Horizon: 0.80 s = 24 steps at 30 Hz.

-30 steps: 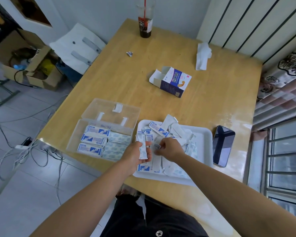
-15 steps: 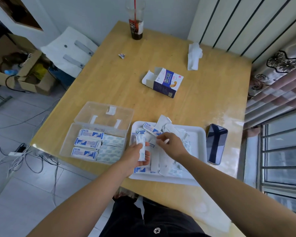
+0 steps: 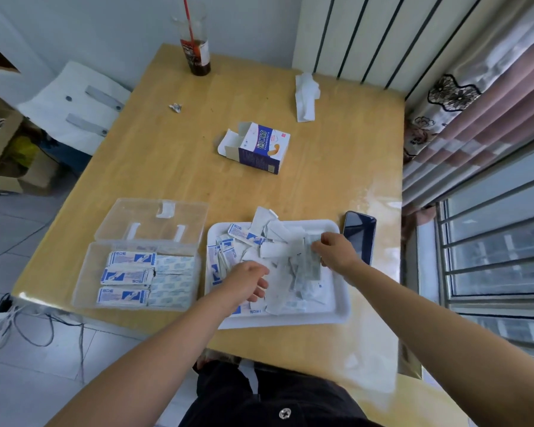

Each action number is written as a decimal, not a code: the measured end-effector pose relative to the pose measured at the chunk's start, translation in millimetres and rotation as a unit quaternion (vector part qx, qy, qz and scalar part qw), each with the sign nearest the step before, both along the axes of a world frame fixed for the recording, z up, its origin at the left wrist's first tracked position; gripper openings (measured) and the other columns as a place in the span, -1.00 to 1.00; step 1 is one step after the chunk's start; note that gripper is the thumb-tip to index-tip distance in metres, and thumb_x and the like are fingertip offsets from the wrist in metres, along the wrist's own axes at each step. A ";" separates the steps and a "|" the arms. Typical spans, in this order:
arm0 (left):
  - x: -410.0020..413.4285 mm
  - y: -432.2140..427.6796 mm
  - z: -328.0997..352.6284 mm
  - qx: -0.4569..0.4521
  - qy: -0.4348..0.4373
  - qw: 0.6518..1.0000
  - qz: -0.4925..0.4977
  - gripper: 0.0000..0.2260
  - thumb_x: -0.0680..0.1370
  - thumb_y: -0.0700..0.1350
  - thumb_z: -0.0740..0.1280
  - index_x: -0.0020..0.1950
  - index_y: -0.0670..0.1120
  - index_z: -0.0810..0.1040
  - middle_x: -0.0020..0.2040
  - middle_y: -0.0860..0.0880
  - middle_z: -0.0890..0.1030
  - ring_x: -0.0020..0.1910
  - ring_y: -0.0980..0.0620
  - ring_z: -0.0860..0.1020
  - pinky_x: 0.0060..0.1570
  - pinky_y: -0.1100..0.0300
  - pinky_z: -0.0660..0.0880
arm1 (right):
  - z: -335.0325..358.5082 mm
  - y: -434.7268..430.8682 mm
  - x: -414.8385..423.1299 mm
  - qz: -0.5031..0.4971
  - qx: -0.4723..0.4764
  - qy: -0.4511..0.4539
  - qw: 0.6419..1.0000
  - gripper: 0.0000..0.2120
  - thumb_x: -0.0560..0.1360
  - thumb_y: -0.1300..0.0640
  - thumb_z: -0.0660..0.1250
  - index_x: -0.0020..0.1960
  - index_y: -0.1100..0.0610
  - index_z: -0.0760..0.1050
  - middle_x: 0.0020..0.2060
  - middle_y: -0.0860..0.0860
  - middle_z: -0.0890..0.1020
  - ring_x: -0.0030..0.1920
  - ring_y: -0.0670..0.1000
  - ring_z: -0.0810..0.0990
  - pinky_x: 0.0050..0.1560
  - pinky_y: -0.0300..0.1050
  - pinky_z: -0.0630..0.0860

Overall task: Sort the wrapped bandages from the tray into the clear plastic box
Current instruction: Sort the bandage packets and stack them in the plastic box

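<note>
The white tray (image 3: 341,314) sits near the table's front edge and holds a loose pile of wrapped bandages (image 3: 278,272). To its left, the clear plastic box (image 3: 84,274) stands open, with blue-and-white bandages (image 3: 127,277) lined up in rows inside. My left hand (image 3: 245,283) lies palm down on the left-middle of the pile; nothing shows in its fingers. My right hand (image 3: 336,252) is over the tray's right side and pinches a greyish wrapped bandage (image 3: 310,261) that hangs down from its fingers.
A dark phone (image 3: 359,234) lies just right of the tray. An opened bandage carton (image 3: 258,147) sits mid-table, a tissue (image 3: 305,97) and a drink cup (image 3: 198,53) farther back, a small crumpled wrapper (image 3: 175,107) at the left. The box's lid (image 3: 154,220) lies flat behind it.
My left hand no longer shows the upright stack it held and has lowered onto the pile. My right hand moved right across the tray and picked up a greyish bandage.
</note>
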State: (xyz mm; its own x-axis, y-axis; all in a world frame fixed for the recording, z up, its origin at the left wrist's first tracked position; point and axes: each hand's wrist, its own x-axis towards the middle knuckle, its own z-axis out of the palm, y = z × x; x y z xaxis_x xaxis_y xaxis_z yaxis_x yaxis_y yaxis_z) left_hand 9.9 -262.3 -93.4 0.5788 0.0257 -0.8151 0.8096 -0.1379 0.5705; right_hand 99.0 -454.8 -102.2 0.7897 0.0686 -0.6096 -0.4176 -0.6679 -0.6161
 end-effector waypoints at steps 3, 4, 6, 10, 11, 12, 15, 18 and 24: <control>2.7 -10.6 -5.5 0.010 -0.005 0.999 -0.037 -0.82 0.62 -0.16 0.11 0.09 -0.14 0.49 -0.16 -0.09 0.55 -0.30 0.02 0.49 -0.30 0.23 0.41 | -3.7 -13.4 -9.4 0.035 -0.064 0.007 0.997 -0.69 0.47 0.22 0.23 -0.37 0.11 0.17 -0.42 0.04 0.33 -0.35 0.03 0.36 -0.37 -0.16 0.22; 3.9 -15.3 -7.2 0.010 -0.006 0.999 -0.046 -0.81 0.62 -0.16 0.11 0.09 -0.14 0.49 -0.15 -0.08 0.55 -0.29 0.03 0.49 -0.29 0.23 0.41 | -6.3 -15.5 -13.7 0.046 -0.074 -0.002 0.996 -0.69 0.46 0.22 0.25 -0.37 0.13 0.19 -0.42 0.05 0.32 -0.37 0.03 0.33 -0.38 -0.16 0.20; 4.4 -20.5 -10.0 0.010 -0.008 0.999 -0.051 -0.82 0.63 -0.16 0.11 0.10 -0.13 0.49 -0.15 -0.08 0.55 -0.29 0.03 0.49 -0.29 0.23 0.41 | -11.9 -11.0 -22.4 0.070 -0.080 -0.026 0.994 -0.74 0.47 0.22 0.28 -0.35 0.22 0.30 -0.40 0.09 0.35 -0.40 0.02 0.29 -0.40 -0.15 0.21; 6.4 -25.7 -15.2 0.009 0.003 0.999 -0.047 -0.82 0.63 -0.16 0.11 0.11 -0.14 0.48 -0.16 -0.08 0.54 -0.29 0.02 0.49 -0.29 0.22 0.41 | -23.3 0.0 -29.3 0.074 -0.094 -0.039 0.992 -0.87 0.44 0.19 0.35 -0.22 0.23 0.47 -0.21 0.09 0.44 -0.38 0.07 0.42 -0.38 -0.18 0.34; 6.7 -26.3 -15.6 0.010 0.005 0.999 -0.045 -0.82 0.63 -0.16 0.11 0.11 -0.14 0.47 -0.16 -0.08 0.54 -0.29 0.02 0.49 -0.30 0.22 0.41 | -24.1 1.3 -29.2 0.074 -0.099 -0.048 0.991 -0.89 0.44 0.18 0.36 -0.21 0.19 0.47 -0.14 0.06 0.43 -0.33 0.06 0.45 -0.35 -0.17 0.36; 6.9 -27.3 -16.4 0.009 0.008 0.999 -0.042 -0.82 0.63 -0.16 0.11 0.11 -0.14 0.47 -0.16 -0.09 0.53 -0.29 0.02 0.49 -0.30 0.22 0.41 | -23.7 1.6 -29.3 0.071 -0.100 -0.058 0.991 -0.91 0.44 0.17 0.38 -0.16 0.17 0.49 -0.08 0.02 0.40 -0.26 0.06 0.48 -0.29 -0.15 0.40; 7.0 -28.5 -18.2 0.005 0.016 0.999 -0.039 -0.81 0.63 -0.15 0.11 0.15 -0.14 0.46 -0.13 -0.09 0.54 -0.28 0.02 0.49 -0.31 0.23 0.42 | -21.8 -1.1 -30.2 0.063 -0.078 -0.069 0.993 -0.89 0.44 0.17 0.41 -0.08 0.19 0.54 -0.12 -0.04 0.43 -0.17 0.04 0.50 -0.13 -0.05 0.49; 6.4 -28.4 -18.3 0.006 0.016 0.999 -0.041 -0.81 0.64 -0.15 0.10 0.17 -0.15 0.45 -0.10 -0.10 0.53 -0.26 0.03 0.48 -0.30 0.25 0.41 | -21.8 -8.3 -30.8 0.038 -0.038 -0.052 0.997 -0.84 0.44 0.19 0.41 -0.25 0.11 0.45 -0.35 -0.06 0.48 -0.29 -0.01 0.46 -0.24 -0.15 0.46; 9.8 -28.1 -16.2 -0.003 -0.023 0.999 -0.023 -0.82 0.62 -0.11 0.17 0.14 -0.12 0.50 -0.06 -0.10 0.58 -0.19 0.02 0.54 -0.17 0.18 0.49 | -9.1 -17.2 -19.4 -0.046 0.149 0.057 0.986 -0.60 0.46 0.17 0.44 -0.41 0.12 0.27 -0.51 -0.04 0.30 -0.44 -0.04 0.25 -0.39 -0.24 0.25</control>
State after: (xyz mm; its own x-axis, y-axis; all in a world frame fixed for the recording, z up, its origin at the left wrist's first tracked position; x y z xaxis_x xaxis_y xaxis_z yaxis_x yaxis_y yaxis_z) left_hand 19.7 -290.4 -109.7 0.6162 -0.0062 -0.7876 0.7753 -0.1713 0.6079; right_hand 79.7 -472.1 -111.3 0.7284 0.1899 -0.6583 -0.5457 -0.4202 -0.7250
